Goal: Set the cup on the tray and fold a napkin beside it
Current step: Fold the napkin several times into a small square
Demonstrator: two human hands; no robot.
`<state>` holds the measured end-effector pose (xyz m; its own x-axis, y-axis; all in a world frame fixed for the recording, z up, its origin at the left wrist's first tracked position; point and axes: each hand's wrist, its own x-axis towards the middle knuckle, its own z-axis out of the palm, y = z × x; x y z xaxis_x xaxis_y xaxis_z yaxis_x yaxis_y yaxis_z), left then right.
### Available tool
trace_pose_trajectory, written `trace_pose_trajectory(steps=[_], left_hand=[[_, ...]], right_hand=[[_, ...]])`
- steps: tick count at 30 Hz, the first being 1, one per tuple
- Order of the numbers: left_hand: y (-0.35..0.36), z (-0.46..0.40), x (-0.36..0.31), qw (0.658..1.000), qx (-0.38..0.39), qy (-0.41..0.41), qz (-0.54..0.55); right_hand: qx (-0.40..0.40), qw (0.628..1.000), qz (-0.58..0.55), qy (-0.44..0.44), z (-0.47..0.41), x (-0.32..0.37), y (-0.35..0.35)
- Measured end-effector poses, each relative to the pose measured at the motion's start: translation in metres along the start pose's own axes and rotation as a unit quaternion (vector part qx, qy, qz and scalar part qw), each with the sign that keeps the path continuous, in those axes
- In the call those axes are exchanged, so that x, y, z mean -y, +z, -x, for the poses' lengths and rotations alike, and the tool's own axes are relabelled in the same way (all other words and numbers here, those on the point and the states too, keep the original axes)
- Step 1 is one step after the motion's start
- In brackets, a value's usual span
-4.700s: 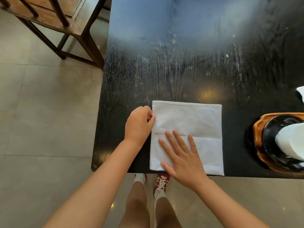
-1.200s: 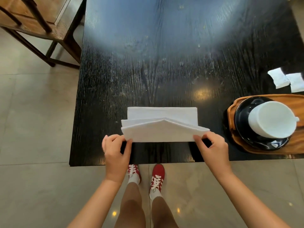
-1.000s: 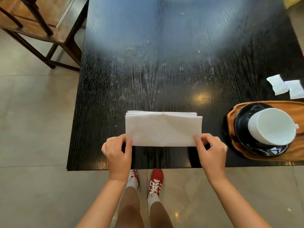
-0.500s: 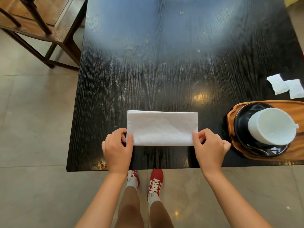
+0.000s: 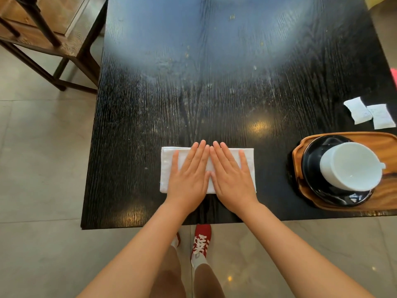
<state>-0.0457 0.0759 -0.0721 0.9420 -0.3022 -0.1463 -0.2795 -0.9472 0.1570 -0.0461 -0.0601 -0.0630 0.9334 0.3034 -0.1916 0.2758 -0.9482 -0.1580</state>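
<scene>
— What are the hands doing?

— Both lie flat, palms down, on the napkin (image 5: pixel 167 168). The left hand (image 5: pixel 189 177) and the right hand (image 5: pixel 231 177) sit side by side, index fingers nearly touching, all the fingers stretched out and not gripping anything.

— And the napkin itself?

— It's folded into a long white strip, lying near the front edge of the black table (image 5: pixel 214 82). Only its two ends and a sliver between the hands show; the rest is under the palms.

— Where's the cup?

— Off to the right, well apart from the napkin. The white cup (image 5: pixel 350 166) sits on a black saucer (image 5: pixel 311 168), and the saucer is on the wooden tray (image 5: pixel 386 145), which runs out of sight past the right edge.

— Anything else on the table?

— Two small white packets (image 5: pixel 357 110), just behind the tray, touching each other.

— And around it?

— A wooden chair (image 5: pixel 64 46) stands on the tiled floor (image 5: pixel 38 168) by the far left corner. Below the table edge I can see the person's bare legs and a red shoe (image 5: pixel 200 241) with white laces.
</scene>
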Motion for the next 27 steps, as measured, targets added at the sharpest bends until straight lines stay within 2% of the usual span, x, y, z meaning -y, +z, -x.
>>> trace_pose_trajectory(steps=[5, 9, 13, 16, 20, 23, 25, 27], left_hand=[[0.000, 0.002, 0.018, 0.999, 0.012, 0.038, -0.011], [-0.005, 0.018, 0.042, 0.999, 0.002, -0.023, -0.044], [-0.007, 0.025, 0.052, 0.998, 0.012, -0.022, -0.051], [-0.010, 0.016, 0.061, 0.998, 0.018, 0.014, -0.055], [-0.019, -0.008, 0.075, 0.993, 0.031, 0.089, -0.072], [-0.019, -0.019, 0.056, 0.997, 0.013, 0.058, -0.046], [-0.015, -0.023, 0.033, 1.000, -0.012, 0.021, -0.013], [-0.011, -0.027, 0.016, 1.000, -0.020, 0.022, 0.011]], right_hand=[[0.017, 0.999, 0.033, -0.035, 0.003, -0.028, 0.003], [0.023, 0.998, 0.048, -0.017, 0.007, -0.053, -0.003], [0.023, 0.999, 0.043, -0.003, 0.010, -0.053, -0.002], [0.005, 0.999, 0.020, 0.029, 0.018, -0.045, 0.000], [-0.004, 0.993, 0.014, 0.114, 0.039, -0.018, 0.006], [0.000, 0.987, 0.000, 0.159, 0.062, 0.009, 0.015], [0.011, 0.985, -0.007, 0.169, 0.079, 0.028, 0.021], [0.026, 0.986, -0.016, 0.166, 0.098, 0.046, 0.025]])
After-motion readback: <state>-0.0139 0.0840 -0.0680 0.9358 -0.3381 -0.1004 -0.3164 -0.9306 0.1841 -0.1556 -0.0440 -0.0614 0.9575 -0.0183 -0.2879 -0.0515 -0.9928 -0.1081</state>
